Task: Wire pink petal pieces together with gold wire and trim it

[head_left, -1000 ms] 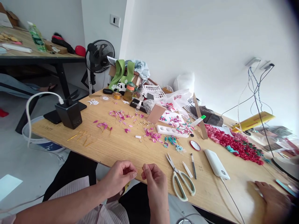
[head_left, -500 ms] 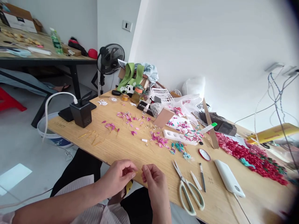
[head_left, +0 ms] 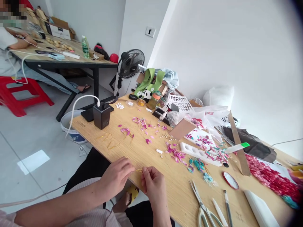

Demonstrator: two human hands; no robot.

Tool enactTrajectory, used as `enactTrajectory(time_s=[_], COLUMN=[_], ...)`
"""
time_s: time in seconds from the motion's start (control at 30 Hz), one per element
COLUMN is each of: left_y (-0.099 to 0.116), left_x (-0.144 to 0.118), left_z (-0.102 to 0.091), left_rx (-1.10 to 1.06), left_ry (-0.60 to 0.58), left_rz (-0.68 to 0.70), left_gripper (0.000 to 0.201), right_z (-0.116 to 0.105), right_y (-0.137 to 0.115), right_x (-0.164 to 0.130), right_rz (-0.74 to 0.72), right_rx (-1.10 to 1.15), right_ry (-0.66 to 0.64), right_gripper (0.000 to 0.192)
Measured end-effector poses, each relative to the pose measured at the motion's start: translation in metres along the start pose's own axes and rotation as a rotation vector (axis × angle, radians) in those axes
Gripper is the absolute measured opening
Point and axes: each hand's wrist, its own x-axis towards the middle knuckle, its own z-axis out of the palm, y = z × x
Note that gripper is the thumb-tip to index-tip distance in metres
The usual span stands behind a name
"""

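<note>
Item: thin gold wire (head_left: 138,170), pinched between my left hand (head_left: 117,177) and my right hand (head_left: 152,186), fingers of both closed on its ends, at the counter (head_left: 151,157) near edge. Beyond my fingers: pink petals (head_left: 175,154), gold wire pieces (head_left: 107,140). Right of my fingers: scissors (head_left: 203,208). Far left: black charger (head_left: 101,116).

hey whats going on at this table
A person seated at a light wooden table pinches a thin gold wire between the left hand and right hand, at the near edge. Small pink petal pieces lie scattered further in, beside a white moulded tray. Pale-handled scissors lie untouched to the right. A black charger block stands at the far left corner.
</note>
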Motion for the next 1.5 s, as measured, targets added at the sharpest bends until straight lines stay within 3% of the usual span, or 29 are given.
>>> enactTrajectory(time_s=[0.13, 0.27, 0.53, 0.73, 0.97, 1.17, 1.5], left_y=[-0.011, -0.019, -0.019, -0.016, -0.016, -0.016, -0.016], left_x=[0.001, 0.004, 0.005, 0.007, 0.008, 0.008, 0.01], left_z=[-0.001, -0.004, -0.005, -0.007, -0.008, -0.008, -0.008], left_rx=[0.131, 0.172, 0.145, 0.139, 0.186, 0.261, 0.289], left_ry=[-0.012, -0.065, -0.138, -0.157, -0.24, -0.303, -0.281], left_rz=[0.026, 0.018, -0.024, -0.043, 0.017, 0.019, 0.069], left_gripper=[0.025, 0.028, 0.029, 0.026, 0.024, 0.019, 0.018], right_z=[-0.005, -0.014, -0.018, -0.021, -0.03, -0.027, -0.022], right_y=[0.002, -0.003, -0.023, -0.033, -0.038, -0.038, -0.034], right_x=[0.011, 0.02, 0.029, 0.036, 0.046, 0.046, 0.049], right_rz=[-0.145, -0.287, -0.633, -0.678, -0.73, -0.726, -0.79], right_rx=[-0.143, -0.258, -0.647, -0.789, -0.862, -0.913, -1.008], right_ry=[0.035, -0.021, -0.241, -0.37, -0.364, -0.467, -0.481], right_gripper=[0.026, 0.017, 0.026, 0.022, 0.022, 0.022, 0.018])
